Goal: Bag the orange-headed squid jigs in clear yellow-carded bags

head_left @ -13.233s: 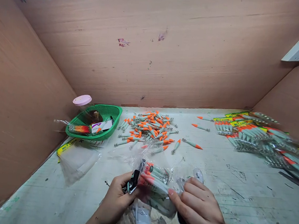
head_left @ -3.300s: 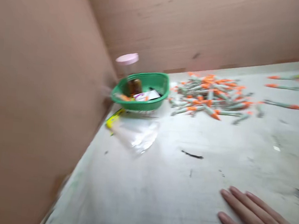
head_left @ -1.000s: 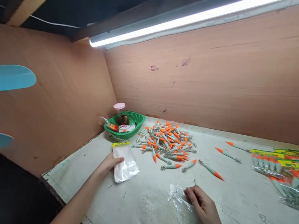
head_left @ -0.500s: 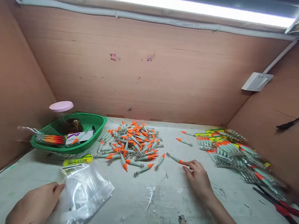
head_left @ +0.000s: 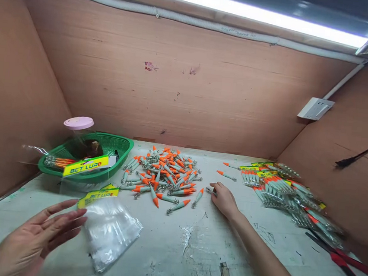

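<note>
My left hand [head_left: 45, 229] has its fingers on a clear plastic bag with a yellow BCT LURE header [head_left: 86, 165], held up in front of the green basket. Just right of that hand lies a stack of clear bags [head_left: 113, 231] with similar yellow headers. My right hand [head_left: 225, 201] is closed over a squid-jig lure [head_left: 210, 191] on the table; its hook end pokes out leftward and the orange tip is hidden. Left of this hand is a heap of orange-and-pale-green lures [head_left: 167, 173]. Two single lures [head_left: 226, 175] lie beyond it.
Packed lures in clear bags [head_left: 283, 186] are piled at the right. Red-and-black-handled pliers or cutters [head_left: 344, 260] lie nearer me. The green basket [head_left: 122, 151] at the left holds a pink-lidded jar [head_left: 79, 122]. Wooden panels [head_left: 173, 111] enclose the table.
My left hand has lifted one bag from the stack, and its header now stands before the basket. My right hand has moved left along the lure, covering its orange tip. The view has tilted.
</note>
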A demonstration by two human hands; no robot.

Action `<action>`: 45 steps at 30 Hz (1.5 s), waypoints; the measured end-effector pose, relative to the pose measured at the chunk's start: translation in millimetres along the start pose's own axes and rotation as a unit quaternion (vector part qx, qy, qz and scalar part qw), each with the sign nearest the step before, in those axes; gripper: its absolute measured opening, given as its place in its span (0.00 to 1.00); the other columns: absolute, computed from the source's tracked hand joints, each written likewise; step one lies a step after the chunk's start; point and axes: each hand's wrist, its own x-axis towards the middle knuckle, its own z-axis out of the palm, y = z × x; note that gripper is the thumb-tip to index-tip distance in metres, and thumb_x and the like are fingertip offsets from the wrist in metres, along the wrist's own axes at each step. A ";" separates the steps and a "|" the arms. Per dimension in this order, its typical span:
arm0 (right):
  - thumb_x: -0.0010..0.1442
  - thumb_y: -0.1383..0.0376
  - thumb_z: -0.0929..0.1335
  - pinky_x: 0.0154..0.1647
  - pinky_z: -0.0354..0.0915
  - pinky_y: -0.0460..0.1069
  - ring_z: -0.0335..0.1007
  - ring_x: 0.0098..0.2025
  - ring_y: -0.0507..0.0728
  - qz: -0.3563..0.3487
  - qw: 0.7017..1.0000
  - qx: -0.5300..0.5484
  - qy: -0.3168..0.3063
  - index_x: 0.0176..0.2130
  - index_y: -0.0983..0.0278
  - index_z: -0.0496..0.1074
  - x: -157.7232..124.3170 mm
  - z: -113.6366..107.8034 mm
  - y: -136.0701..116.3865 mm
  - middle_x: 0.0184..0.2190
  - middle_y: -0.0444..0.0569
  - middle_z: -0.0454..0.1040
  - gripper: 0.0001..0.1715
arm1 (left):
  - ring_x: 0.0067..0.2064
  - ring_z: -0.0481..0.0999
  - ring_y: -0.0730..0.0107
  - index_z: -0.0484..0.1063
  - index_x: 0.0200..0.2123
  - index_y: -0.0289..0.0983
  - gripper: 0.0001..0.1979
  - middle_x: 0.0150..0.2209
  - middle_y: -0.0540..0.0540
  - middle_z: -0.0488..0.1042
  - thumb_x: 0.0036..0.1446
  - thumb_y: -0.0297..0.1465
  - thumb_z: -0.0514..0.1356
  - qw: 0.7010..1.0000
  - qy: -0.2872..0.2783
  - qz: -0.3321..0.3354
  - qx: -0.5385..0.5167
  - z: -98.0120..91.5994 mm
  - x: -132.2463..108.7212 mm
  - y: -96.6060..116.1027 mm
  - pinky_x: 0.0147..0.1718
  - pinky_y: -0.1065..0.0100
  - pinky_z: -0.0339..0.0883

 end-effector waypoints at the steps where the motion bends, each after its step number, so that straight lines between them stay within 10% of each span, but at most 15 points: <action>1: 0.57 0.61 0.66 0.39 0.65 0.52 0.68 0.34 0.53 0.006 1.000 0.025 0.005 0.40 0.65 0.70 -0.2 -1.0 -3.1 0.33 0.47 0.71 0.12 | 0.27 0.79 0.72 0.73 0.36 0.41 0.17 0.26 0.54 0.79 0.53 0.13 0.55 0.999 -0.026 -0.017 -0.028 10.7 -6.3 -2.9 0.26 0.76 0.75; 12: 0.42 0.53 0.73 0.31 0.73 0.52 0.75 0.30 0.58 0.160 0.948 0.271 -0.043 0.35 0.64 0.70 -84.6 -14.6 -13.5 0.32 0.50 0.74 0.23 | 0.34 0.81 0.64 0.70 0.34 0.32 0.07 0.31 0.43 0.78 0.53 0.16 0.59 0.959 -0.193 -0.158 -0.136 93.3 -25.7 -56.6 0.33 0.69 0.77; 27: 0.44 0.49 0.71 0.35 0.63 0.51 0.66 0.33 0.58 0.174 0.971 0.164 0.022 0.28 0.63 0.74 -118.1 -10.3 -22.8 0.28 0.49 0.73 0.20 | 0.38 0.81 0.59 0.74 0.33 0.33 0.06 0.38 0.41 0.79 0.57 0.21 0.57 0.955 -0.192 -0.186 -0.128 87.1 -20.8 -78.6 0.36 0.64 0.78; 38: 0.44 0.47 0.73 0.24 0.62 0.46 0.65 0.25 0.53 0.284 0.853 0.426 -0.102 0.27 0.63 0.69 -141.6 -15.1 -90.1 0.22 0.46 0.69 0.23 | 0.35 0.81 0.63 0.72 0.29 0.32 0.08 0.33 0.40 0.80 0.59 0.21 0.56 0.954 -0.175 -0.192 -0.147 88.0 -30.5 -85.9 0.32 0.67 0.78; 45: 0.57 0.62 0.68 0.26 0.63 0.48 0.63 0.25 0.54 -0.012 0.980 0.192 0.049 0.30 0.59 0.71 -177.7 17.4 -152.4 0.22 0.45 0.68 0.05 | 0.37 0.81 0.58 0.70 0.31 0.32 0.03 0.36 0.39 0.79 0.58 0.25 0.59 0.945 -0.181 -0.185 -0.200 84.2 -32.0 -89.4 0.32 0.66 0.77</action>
